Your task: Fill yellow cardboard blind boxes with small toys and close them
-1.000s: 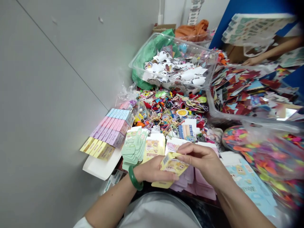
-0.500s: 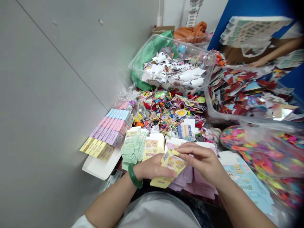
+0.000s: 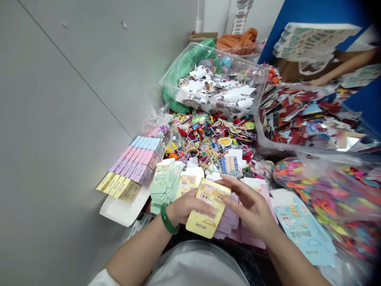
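Note:
My left hand (image 3: 189, 207) grips a yellow cardboard box (image 3: 208, 212) printed with cartoon figures, its thumb lying across the front. Beside the box's upper right edge is my right hand (image 3: 248, 206), open, with thumb and fingers apart; whether the thumb touches the box I cannot tell. Flat green cartons (image 3: 162, 184) lie stacked left of my hands, next to yellow cartons (image 3: 190, 178). Pink-purple cartons (image 3: 253, 234) lie partly hidden under my right hand. To its right are light blue cartons (image 3: 306, 230).
Filled boxes in several colours stand in rows in a white tray (image 3: 125, 210) by the grey wall (image 3: 59, 139). Small trinkets (image 3: 208, 137) are heaped behind the cartons. Clear bins (image 3: 169, 81) hold paper pieces. A bag of colourful items (image 3: 321, 198) and another person's arm (image 3: 342, 67) are at right.
The yellow box's top flap has gone down, and its front now faces up more fully. My right hand has come off the top edge, its fingers spreading.

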`<state>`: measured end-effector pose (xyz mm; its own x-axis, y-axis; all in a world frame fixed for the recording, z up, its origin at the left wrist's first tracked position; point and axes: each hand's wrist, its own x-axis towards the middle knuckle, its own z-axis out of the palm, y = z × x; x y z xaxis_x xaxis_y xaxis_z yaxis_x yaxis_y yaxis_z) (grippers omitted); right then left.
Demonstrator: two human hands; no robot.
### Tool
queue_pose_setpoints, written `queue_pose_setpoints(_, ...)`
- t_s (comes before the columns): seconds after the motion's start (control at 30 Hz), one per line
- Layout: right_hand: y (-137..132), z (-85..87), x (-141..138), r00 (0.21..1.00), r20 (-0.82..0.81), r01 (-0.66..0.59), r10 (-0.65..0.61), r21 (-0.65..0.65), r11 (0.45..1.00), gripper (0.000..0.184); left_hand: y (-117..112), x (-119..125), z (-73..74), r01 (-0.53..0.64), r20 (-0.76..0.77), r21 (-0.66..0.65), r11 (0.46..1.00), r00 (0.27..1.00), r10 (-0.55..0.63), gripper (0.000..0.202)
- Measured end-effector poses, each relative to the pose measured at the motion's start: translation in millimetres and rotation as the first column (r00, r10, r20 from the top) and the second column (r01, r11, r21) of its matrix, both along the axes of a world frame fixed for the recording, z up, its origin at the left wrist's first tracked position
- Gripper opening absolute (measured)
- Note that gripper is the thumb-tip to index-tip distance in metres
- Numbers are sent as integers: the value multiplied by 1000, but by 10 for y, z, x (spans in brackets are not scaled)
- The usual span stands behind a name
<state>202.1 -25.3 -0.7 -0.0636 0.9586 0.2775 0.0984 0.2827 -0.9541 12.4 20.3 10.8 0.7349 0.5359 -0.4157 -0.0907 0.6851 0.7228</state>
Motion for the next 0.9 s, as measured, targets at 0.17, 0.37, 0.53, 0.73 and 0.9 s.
queue_pose_setpoints(0.17,-9,68,34,997,7,71,-73,151,986,26,23,-38,14,104,-61,391,915,994,-87,45)
queue_pose_setpoints(0.37,11,108,72,977,204,-34,-55,407,913,42,16,-107,-43,158,-169,665,729,984,-59,51)
queue_pose_setpoints(0.53,14,173,18,961,278,-105,-1,369,923,45,28,-55,25,304,-307,698,648,945,-114,35)
queue_pose_setpoints(0.73,72,202,-20,993,88,-88,77,134,987,31,-19,24,130,163,-248,769,618,967,53,53)
queue_pose_setpoints(0.9,111,129,-34,995,32,92,-91,-12,996,31,-73,-36,89,92,-219,895,437,944,248,41)
